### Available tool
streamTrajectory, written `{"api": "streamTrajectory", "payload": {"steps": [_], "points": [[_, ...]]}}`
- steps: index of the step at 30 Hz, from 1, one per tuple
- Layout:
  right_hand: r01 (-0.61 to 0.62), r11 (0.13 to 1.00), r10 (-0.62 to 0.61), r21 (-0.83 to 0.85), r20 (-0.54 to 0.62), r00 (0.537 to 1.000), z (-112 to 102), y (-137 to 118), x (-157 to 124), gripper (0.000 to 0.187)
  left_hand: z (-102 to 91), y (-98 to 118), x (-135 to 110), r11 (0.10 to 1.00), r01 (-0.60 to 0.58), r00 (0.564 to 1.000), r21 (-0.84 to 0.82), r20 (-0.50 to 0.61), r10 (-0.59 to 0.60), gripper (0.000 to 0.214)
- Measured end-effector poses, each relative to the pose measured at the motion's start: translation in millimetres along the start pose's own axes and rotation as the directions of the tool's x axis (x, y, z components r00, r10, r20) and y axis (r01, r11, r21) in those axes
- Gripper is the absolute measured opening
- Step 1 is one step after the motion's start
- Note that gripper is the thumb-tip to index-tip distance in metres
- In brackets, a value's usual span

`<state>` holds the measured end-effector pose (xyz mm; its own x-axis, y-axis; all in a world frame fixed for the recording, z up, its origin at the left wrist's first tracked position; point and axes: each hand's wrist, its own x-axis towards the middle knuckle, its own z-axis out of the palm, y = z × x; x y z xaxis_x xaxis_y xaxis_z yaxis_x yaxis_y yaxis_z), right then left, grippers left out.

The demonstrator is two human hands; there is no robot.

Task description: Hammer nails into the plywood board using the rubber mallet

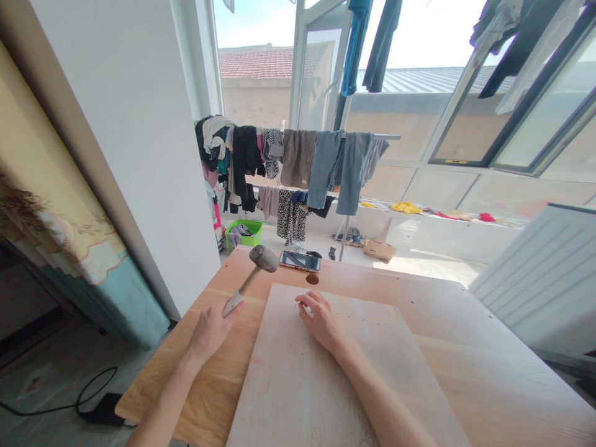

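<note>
My left hand (212, 329) is wrapped around the handle of a mallet (263, 258), at the left of the board. Its dark, rounded head points up and away from me, above the table. On the pale wooden board (279, 385) rests my right hand (321, 320), thumb and fingertips pinched together near the board's far left part. Something tiny and light shows at those fingertips, too small to make out. Several small dark marks or holes dot the board around this hand.
The board lies on a wooden table (465, 335). A phone (300, 261) lies at its far edge, near a round dark hole (312, 279). Beyond stand a laundry-laden drying rack (391, 136), a green basket (256, 231) and a cardboard box (379, 249). A wall (125, 124) is on the left.
</note>
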<state>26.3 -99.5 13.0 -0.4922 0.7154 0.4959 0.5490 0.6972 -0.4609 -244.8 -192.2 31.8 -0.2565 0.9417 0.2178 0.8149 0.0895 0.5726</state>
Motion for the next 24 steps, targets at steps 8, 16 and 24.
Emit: {"api": "streamTrajectory", "payload": {"steps": [8,16,24], "points": [[-0.061,0.995,0.06,0.085,0.006,0.998,6.0,6.5,1.5,0.033,1.7,1.5,1.1,0.999,-0.038,0.999,-0.029,0.022,0.039,0.039],[-0.168,0.969,0.155,0.183,0.083,0.984,8.2,10.2,4.7,0.041,1.2,6.5,-2.1,0.999,-0.033,0.998,-0.004,0.06,0.033,0.038],[-0.206,0.958,0.189,0.2,0.104,0.976,1.6,3.6,10.9,0.047,1.0,12.2,-4.6,0.999,-0.039,0.994,0.028,0.101,0.036,0.035]]}}
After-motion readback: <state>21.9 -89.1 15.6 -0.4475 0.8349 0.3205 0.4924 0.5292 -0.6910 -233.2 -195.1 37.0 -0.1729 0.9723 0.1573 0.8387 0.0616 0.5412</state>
